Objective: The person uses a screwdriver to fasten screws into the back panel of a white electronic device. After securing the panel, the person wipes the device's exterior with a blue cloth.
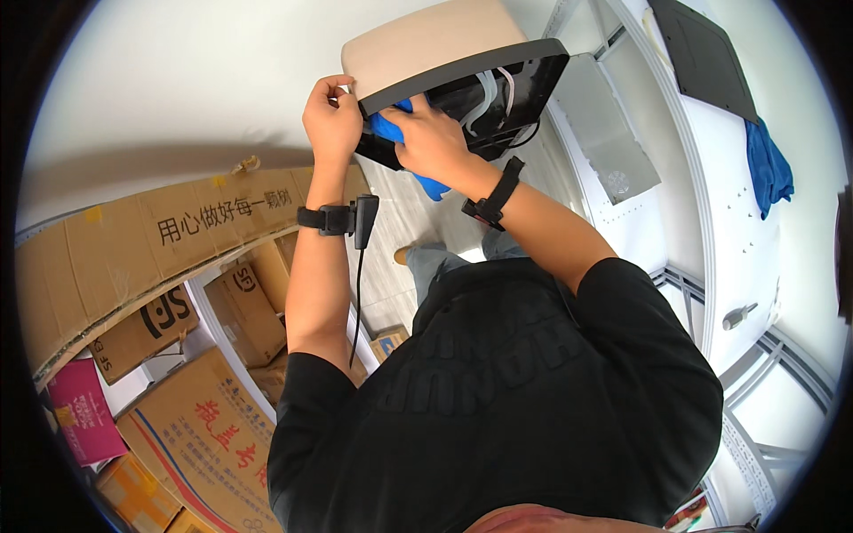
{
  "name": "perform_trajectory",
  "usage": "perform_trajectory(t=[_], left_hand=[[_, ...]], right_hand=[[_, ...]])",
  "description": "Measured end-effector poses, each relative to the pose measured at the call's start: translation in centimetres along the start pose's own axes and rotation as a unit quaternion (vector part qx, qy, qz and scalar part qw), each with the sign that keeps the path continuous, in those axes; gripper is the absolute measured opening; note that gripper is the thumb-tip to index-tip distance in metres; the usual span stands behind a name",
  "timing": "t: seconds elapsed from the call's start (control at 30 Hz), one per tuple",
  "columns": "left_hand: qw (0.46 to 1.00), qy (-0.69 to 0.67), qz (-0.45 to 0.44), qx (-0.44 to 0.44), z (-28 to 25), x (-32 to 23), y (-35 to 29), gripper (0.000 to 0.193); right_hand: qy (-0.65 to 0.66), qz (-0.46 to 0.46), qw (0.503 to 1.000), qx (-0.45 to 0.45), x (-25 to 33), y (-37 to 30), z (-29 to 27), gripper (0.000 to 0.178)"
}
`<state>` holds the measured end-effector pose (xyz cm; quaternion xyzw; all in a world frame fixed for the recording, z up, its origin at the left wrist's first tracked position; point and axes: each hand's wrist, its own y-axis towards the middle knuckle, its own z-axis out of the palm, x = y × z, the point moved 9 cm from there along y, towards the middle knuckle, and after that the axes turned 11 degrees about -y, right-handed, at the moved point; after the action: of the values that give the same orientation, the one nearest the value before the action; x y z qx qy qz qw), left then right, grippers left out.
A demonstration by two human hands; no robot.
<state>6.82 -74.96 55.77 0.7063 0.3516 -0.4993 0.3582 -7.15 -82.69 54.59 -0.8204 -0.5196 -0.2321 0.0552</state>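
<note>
At the top centre stands an appliance housing (pixel 426 44) with a beige outer shell and a dark grey rim. Its open side shows a black interior with pale hoses (pixel 484 102). My right hand (pixel 431 142) reaches into that opening, its fingers bunched over a blue cloth (pixel 387 126), and part of the cloth hangs below the hand. At the housing's left corner, my left hand (pixel 330 115) has its fingers curled against the edge of the rim. The right fingertips are partly hidden inside the housing.
To the right, a white surface carries a dark flat panel (pixel 706 58), another blue cloth (pixel 769 169), small scattered screws (pixel 746 218) and a short grey tool (pixel 739 316). Cardboard boxes (pixel 200 426) and a pink box (pixel 86 411) fill shelving at left. A grey metal panel (pixel 604 124) stands beside the housing.
</note>
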Motion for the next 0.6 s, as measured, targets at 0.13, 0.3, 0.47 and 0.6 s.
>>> perform_trajectory(t=[0.13, 0.3, 0.47, 0.6], left_hand=[[1.000, 0.016, 0.011, 0.004, 0.2, -0.4, -0.1, 0.023], [1.000, 0.010, 0.008, -0.002, 0.1, -0.4, -0.4, 0.023], [1.000, 0.004, -0.015, -0.003, 0.0, -0.5, -0.6, 0.021], [1.000, 0.022, 0.004, -0.011, -0.2, -0.6, -0.5, 0.021]], right_hand=[[-0.042, -0.008, 0.999, 0.008, -0.3, -0.2, -0.6, 0.069], [-0.030, -0.030, 0.999, -0.031, -0.9, -1.2, -2.1, 0.068], [-0.069, 0.018, 0.997, -0.005, -3.2, -1.9, -3.8, 0.070], [-0.074, 0.022, 0.996, -0.048, -5.5, -2.1, -3.8, 0.066]])
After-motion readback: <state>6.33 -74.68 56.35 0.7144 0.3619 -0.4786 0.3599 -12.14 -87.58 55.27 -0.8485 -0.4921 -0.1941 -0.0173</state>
